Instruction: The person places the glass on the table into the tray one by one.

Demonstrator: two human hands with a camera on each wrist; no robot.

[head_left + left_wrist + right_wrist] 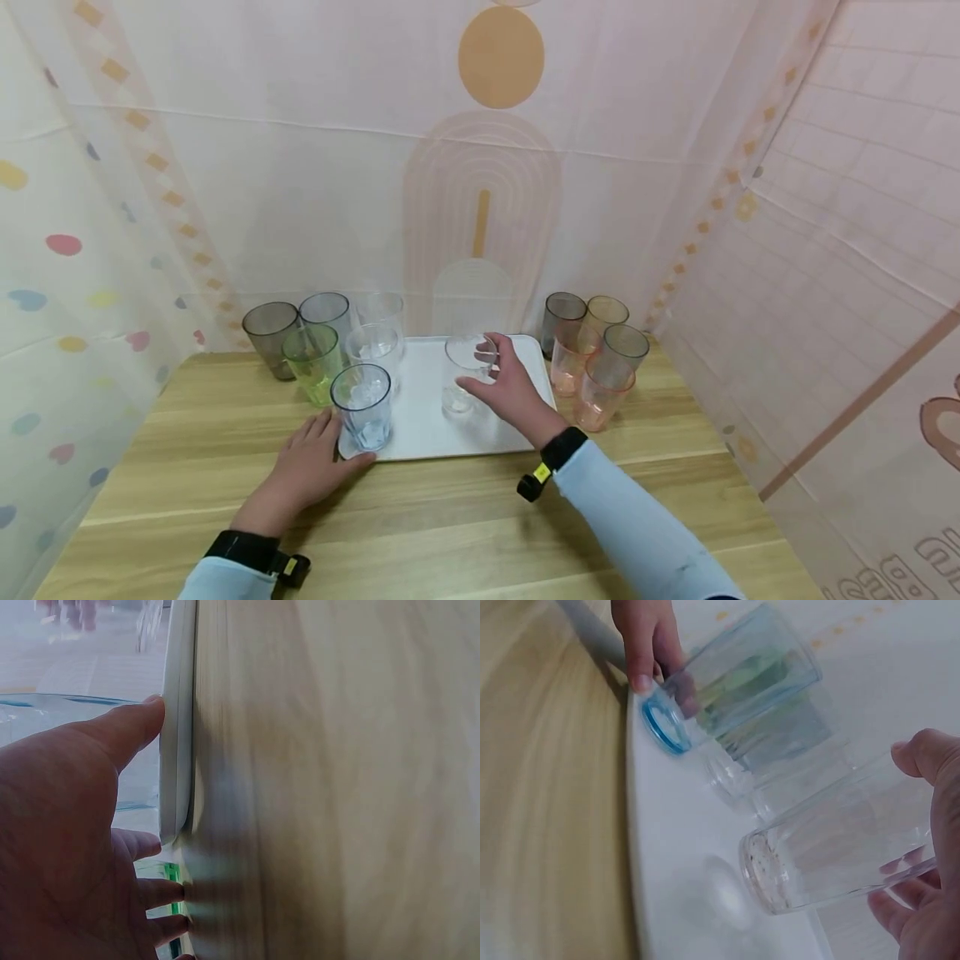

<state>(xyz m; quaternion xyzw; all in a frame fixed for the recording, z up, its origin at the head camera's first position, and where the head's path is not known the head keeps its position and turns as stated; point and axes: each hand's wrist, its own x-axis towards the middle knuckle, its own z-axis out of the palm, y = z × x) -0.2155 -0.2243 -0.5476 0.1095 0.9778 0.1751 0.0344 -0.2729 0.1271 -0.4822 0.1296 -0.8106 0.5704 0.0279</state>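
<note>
My right hand [513, 392] has its thumb and fingers around the upper part of a clear tumbler [459, 396], upright over the white tray [420, 446]. The right wrist view shows that tumbler [840, 855] tilted across the picture, its base close to the tray; whether it touches cannot be told. My left hand [309, 462] rests at the tray's front left corner, thumb tip against the rim [172, 735] and fingers spread alongside. Right by it, a blue tumbler [363, 412] stands on the tray. Behind this are two more clear tumblers, one in front [373, 350].
Left of the tray stand a green tumbler [311, 367], a dark grey tumbler [272, 337] and a blue-grey one [325, 308]. At right, several tumblers cluster, including a pink one [600, 400] and a smoky one [561, 321]. A printed cloth [337, 200] hangs behind the wooden table [420, 533].
</note>
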